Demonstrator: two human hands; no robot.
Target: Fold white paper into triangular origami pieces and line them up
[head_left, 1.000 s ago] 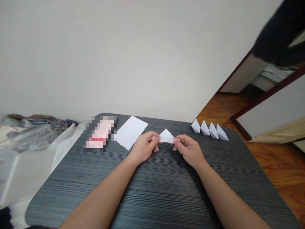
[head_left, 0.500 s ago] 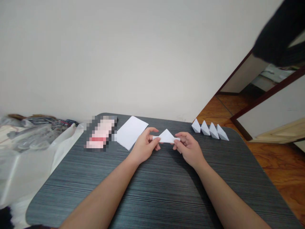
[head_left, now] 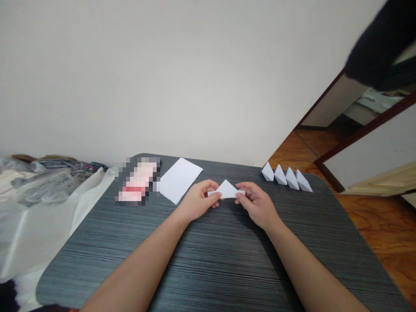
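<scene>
A folded white paper triangle is held level above the dark table, its peak pointing away from me. My left hand pinches its left end between thumb and fingers. My right hand grips the right end the same way. Part of the paper is hidden behind my fingers. Beyond my left hand lies a flat white paper sheet, apart from both hands. Several folded paper pieces stand in a row near the far right edge of the table.
The dark grey striped table has rounded corners. A pixelated, pinkish object lies at its far left. Plastic bags and cloth lie beyond the left edge. Wooden floor lies to the right, and a dark blurred cloth hangs at the top right.
The paper's peak has dipped slightly and leans a little left. Both hands still hold the paper.
</scene>
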